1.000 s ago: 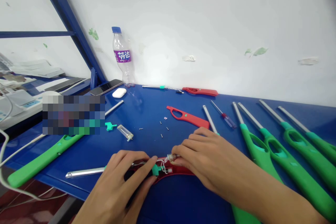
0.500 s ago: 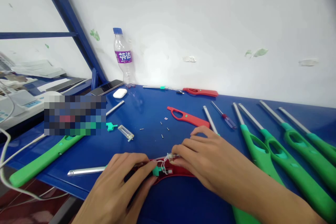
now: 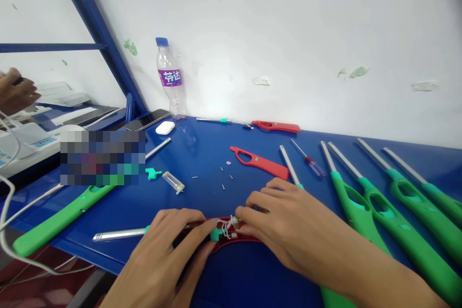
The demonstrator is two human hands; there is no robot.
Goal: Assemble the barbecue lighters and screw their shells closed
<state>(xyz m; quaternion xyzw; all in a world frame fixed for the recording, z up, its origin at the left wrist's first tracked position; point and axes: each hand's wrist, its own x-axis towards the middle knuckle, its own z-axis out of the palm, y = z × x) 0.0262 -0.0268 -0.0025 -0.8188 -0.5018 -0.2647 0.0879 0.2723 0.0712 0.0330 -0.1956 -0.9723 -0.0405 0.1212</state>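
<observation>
A red half casing (image 3: 236, 240) of a stick lighter lies low in the middle with its inside facing up. Inside it are a teal trigger (image 3: 215, 235) and loose white wires (image 3: 226, 227). From its left end sticks out a metal lighter tube (image 3: 119, 235). My left hand (image 3: 169, 250) is closed around the casing's left part, fingertips and thumb by the trigger. Between my right hand's (image 3: 283, 216) thumb and fingers is a clear lighter fuel tank (image 3: 234, 222), its valve end showing over the casing. My right fingers hide the rest of the tank.
Several green stick lighters (image 3: 390, 211) lie at right, near a screwdriver (image 3: 314, 166). Beyond my hands are a red casing half (image 3: 260, 161), small screws (image 3: 223, 186), another fuel tank (image 3: 173, 182) and a teal trigger (image 3: 153, 173). A bottle (image 3: 169, 77) stands behind. Another person's hand (image 3: 18, 92) shows at left.
My right hand has lowered the fuel tank slightly toward the casing, and less of it shows. My left hand keeps its place. Another person's hand has appeared at far left.
</observation>
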